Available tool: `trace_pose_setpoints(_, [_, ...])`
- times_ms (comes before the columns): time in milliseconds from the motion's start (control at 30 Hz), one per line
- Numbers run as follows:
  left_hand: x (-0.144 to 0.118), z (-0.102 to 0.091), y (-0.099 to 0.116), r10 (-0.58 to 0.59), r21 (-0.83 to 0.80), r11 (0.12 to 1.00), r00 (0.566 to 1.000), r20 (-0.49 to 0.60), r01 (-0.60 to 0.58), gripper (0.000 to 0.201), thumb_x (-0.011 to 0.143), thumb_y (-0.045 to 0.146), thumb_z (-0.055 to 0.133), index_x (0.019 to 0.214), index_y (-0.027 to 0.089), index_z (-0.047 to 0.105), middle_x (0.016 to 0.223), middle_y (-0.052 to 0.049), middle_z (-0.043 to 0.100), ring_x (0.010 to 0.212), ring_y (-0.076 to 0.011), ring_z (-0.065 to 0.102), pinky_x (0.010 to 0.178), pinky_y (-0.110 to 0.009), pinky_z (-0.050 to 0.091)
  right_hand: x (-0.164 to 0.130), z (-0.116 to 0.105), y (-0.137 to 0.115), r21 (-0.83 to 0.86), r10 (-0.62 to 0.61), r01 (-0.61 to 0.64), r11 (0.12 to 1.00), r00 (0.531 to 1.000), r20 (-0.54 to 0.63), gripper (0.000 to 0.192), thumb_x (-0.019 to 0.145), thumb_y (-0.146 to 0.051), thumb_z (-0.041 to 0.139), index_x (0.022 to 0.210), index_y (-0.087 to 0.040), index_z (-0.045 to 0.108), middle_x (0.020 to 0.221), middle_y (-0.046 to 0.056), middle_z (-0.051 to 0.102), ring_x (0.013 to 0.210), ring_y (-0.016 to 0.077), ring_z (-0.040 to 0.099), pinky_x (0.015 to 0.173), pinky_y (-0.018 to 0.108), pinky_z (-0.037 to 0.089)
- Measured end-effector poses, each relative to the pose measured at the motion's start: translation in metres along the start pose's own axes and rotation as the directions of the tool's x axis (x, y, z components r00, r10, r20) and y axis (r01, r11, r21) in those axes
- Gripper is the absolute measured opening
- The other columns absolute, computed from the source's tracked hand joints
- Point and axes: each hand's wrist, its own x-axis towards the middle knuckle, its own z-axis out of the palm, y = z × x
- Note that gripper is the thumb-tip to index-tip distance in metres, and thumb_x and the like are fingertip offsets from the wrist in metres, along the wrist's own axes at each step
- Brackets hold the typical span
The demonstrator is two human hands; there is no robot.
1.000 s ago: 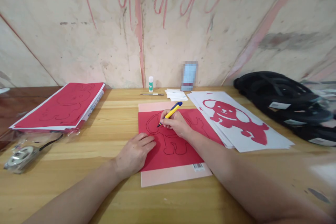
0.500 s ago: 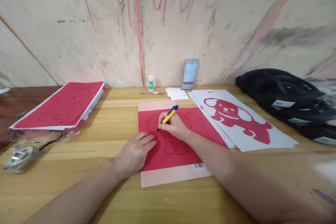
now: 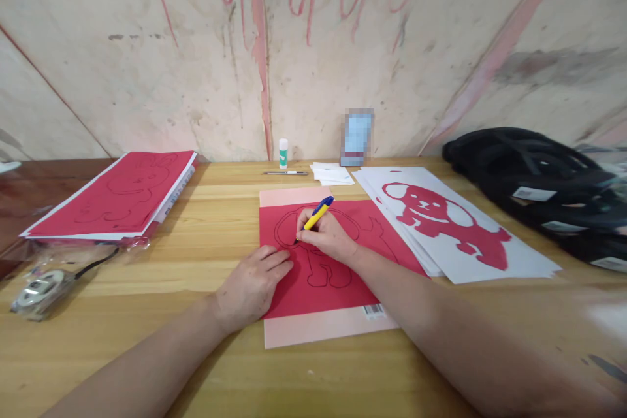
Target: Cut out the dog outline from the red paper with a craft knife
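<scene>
A yellow and blue pen is pinched in my right hand, its tip down on a sheet of red paper. Black outlines of a dog-like figure run across this sheet, partly covered by my right hand and forearm. My left hand lies on the sheet's left edge with its fingers stretched over the paper, holding nothing. Beneath the red sheet, a pale pink board or pad sticks out at top and bottom, with a barcode at its lower edge.
To the right lie white sheets bearing a red cut-out dog, beside a black bag-like item. A red drawn sheet tops a stack at left, near a wrapped tape-like item. Behind stand a glue stick and a blurred phone-like object.
The whole view has shifted very slightly. Both hands and the pen keep nearly the same place on the red paper.
</scene>
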Motion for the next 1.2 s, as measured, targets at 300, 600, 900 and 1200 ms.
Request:
trace_pose_setpoints(300, [0.0005, -0.0011, 0.0009, -0.002, 0.004, 1.000, 1.000, -0.012, 0.002, 0.041, 0.081, 0.001, 0.036, 0.110, 0.011, 0.063, 0.111, -0.012, 0.067, 0.098, -0.0229, 0.059, 0.084, -0.040, 0.056, 0.0008, -0.0005, -0.0019, 0.017, 0.000, 0.000, 1.000, 1.000, 0.009, 0.007, 0.063, -0.021, 0.058, 0.061, -0.018, 0.052, 0.058, -0.003, 0.051, 0.057, 0.0109, 0.046, 0.057, 0.025, 0.036])
trace_pose_setpoints(600, [0.0011, -0.0011, 0.0011, -0.006, -0.015, 1.000, 1.000, -0.003, 0.006, 0.040, 0.081, 0.000, 0.037, 0.110, 0.010, 0.062, 0.111, -0.013, 0.066, 0.098, -0.0232, 0.059, 0.085, -0.041, 0.055, 0.0010, -0.0013, 0.0019, 0.002, -0.006, 0.006, 1.000, 0.999, 0.034, 0.005, 0.065, -0.021, 0.059, 0.064, -0.018, 0.054, 0.060, -0.003, 0.052, 0.057, 0.0107, 0.047, 0.057, 0.024, 0.037])
trace_pose_setpoints(900, [0.0002, -0.0003, 0.0007, -0.006, -0.015, 1.000, 1.000, 0.004, 0.006, 0.041, 0.081, 0.000, 0.036, 0.111, 0.009, 0.062, 0.113, -0.014, 0.066, 0.099, -0.0239, 0.059, 0.086, -0.043, 0.055, 0.0001, -0.0007, -0.0023, -0.009, -0.015, 0.015, 1.000, 0.999, 0.036, 0.007, 0.065, -0.021, 0.059, 0.063, -0.018, 0.053, 0.061, -0.003, 0.053, 0.059, 0.0111, 0.048, 0.058, 0.025, 0.038])
trace_pose_setpoints(1200, [-0.0006, 0.0003, 0.0005, -0.006, 0.009, 1.000, 1.000, -0.005, 0.006, 0.041, 0.080, 0.000, 0.037, 0.110, 0.011, 0.063, 0.112, -0.012, 0.066, 0.098, -0.0233, 0.059, 0.086, -0.040, 0.055, 0.0014, -0.0007, -0.0010, 0.024, 0.004, -0.005, 1.000, 1.000, 0.030, 0.007, 0.064, -0.021, 0.059, 0.062, -0.018, 0.053, 0.060, -0.003, 0.053, 0.058, 0.0107, 0.047, 0.058, 0.025, 0.038])
